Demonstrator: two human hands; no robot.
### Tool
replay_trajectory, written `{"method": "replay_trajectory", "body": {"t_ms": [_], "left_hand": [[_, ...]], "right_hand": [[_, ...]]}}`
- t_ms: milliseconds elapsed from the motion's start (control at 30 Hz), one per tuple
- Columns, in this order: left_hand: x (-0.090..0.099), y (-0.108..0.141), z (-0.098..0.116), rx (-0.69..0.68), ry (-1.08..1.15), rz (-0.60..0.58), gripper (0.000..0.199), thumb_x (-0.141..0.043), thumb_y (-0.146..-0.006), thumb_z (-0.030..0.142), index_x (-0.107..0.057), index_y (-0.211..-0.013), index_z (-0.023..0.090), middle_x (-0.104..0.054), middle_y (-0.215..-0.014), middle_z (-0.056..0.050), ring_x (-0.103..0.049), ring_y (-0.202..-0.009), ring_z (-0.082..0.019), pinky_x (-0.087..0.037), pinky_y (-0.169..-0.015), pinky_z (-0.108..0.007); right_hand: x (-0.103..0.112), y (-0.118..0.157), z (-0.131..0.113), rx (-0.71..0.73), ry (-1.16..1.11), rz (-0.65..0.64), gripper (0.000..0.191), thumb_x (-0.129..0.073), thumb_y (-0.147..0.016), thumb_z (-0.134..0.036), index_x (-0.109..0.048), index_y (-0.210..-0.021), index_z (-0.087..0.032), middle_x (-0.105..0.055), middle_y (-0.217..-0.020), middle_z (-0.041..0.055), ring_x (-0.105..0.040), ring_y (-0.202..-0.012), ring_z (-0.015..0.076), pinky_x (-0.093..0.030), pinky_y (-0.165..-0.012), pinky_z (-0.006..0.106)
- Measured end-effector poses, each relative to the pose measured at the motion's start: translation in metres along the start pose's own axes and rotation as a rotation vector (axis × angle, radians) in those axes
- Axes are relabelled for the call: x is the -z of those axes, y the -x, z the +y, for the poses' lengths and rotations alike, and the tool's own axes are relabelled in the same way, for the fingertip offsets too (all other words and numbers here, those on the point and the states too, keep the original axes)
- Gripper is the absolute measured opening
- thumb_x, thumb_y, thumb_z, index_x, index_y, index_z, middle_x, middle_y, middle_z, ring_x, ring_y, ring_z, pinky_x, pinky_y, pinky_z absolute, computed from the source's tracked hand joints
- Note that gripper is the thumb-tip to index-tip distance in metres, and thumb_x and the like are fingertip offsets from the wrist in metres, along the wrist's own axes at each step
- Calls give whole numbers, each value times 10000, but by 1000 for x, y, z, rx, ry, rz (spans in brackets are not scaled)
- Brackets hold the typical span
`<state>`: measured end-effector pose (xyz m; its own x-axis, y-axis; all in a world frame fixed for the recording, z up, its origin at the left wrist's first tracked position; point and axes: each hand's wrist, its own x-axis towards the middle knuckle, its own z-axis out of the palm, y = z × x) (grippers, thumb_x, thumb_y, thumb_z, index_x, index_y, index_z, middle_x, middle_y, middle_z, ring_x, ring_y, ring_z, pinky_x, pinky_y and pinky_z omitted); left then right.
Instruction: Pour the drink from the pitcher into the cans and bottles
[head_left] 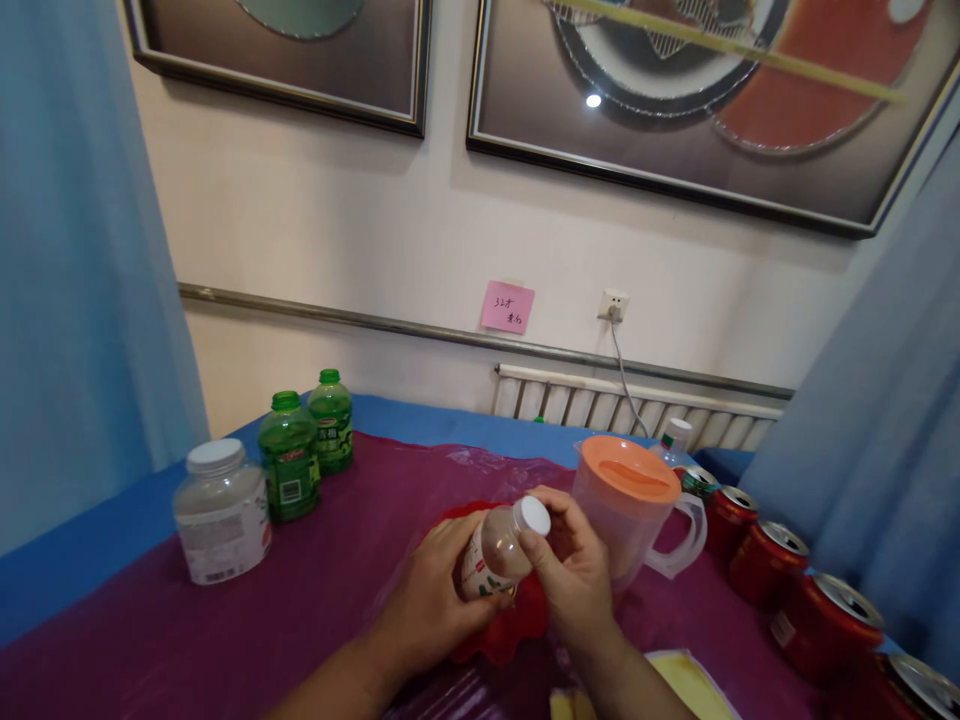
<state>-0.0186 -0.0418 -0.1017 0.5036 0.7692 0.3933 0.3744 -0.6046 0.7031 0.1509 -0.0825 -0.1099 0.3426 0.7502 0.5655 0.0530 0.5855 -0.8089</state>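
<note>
A small clear bottle [501,548] with a white cap and a printed label is held tilted in front of me. My left hand [429,580] wraps round its body. At the top, my right hand [574,560] has its thumb and fingers on the white cap [532,516], which sits on the bottle's neck. Below both hands lies a red scalloped dish [517,628], partly covered by them. Just right of my right hand stands a clear pitcher [619,525] with an orange lid and a handle.
On the left stand a wide jar [223,520] with a white lid and two green bottles [289,460]. Several red cans [769,565] line the right edge. A yellow-and-white item [690,680] lies near my right forearm. Purple cloth [187,650] covers the table; a radiator [570,400] is behind.
</note>
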Motion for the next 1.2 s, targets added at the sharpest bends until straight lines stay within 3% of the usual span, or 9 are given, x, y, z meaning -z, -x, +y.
{"method": "replay_trajectory", "body": {"t_ms": [133,333,500,800,1033,1200], "left_hand": [[0,0,0,6,36,-31,633,-773,-673,277,-602,-1282,272,-701,-1205,-48,-645,-1082,-269,-505,-975,-394],[-2,-1,-5,3,55,-38,684,-808,-653,315,-596,-1301,265,-691,-1254,-57,-632,-1140,-288,-481,-1027,-415],[2,-2,-2,-1,4,-22,581,-766,-732,340,-602,-1285,271,-697,-1231,-54,-652,-1087,-257,-515,-966,-380],[0,-2,-1,19,14,-20,618,-792,-689,300,-611,-1278,262,-704,-1198,-52,-652,-1073,-263,-514,-959,-381],[3,-1,4,12,30,-57,598,-777,-680,255,-625,-1259,271,-707,-1165,-35,-651,-1043,-251,-518,-929,-364],[2,0,6,38,81,-50,609,-760,-650,203,-629,-1239,278,-716,-1140,-24,-661,-1027,-250,-527,-923,-359]], "right_hand": [[4,-2,-6,15,11,-72,320,-687,-903,-377,-682,-1190,-235,-659,-1256,68,-589,-1192,239,-447,-1046,368],[3,-3,-8,-68,-73,32,353,-628,-950,-398,-613,-1268,-246,-689,-1212,67,-642,-1096,220,-528,-916,336],[5,0,-6,-10,89,-81,347,-654,-931,-339,-634,-1265,-249,-668,-1223,61,-623,-1124,225,-473,-1012,364],[10,-1,-6,47,180,-133,391,-605,-956,-312,-612,-1343,-257,-628,-1309,80,-584,-1206,250,-451,-1049,409],[9,-2,-18,94,202,-117,313,-612,-941,-307,-652,-1244,-240,-646,-1227,82,-597,-1153,252,-464,-1018,404],[2,-2,-9,-13,87,-74,303,-714,-871,-359,-629,-1121,-211,-665,-1053,53,-631,-989,220,-515,-892,350]]}}
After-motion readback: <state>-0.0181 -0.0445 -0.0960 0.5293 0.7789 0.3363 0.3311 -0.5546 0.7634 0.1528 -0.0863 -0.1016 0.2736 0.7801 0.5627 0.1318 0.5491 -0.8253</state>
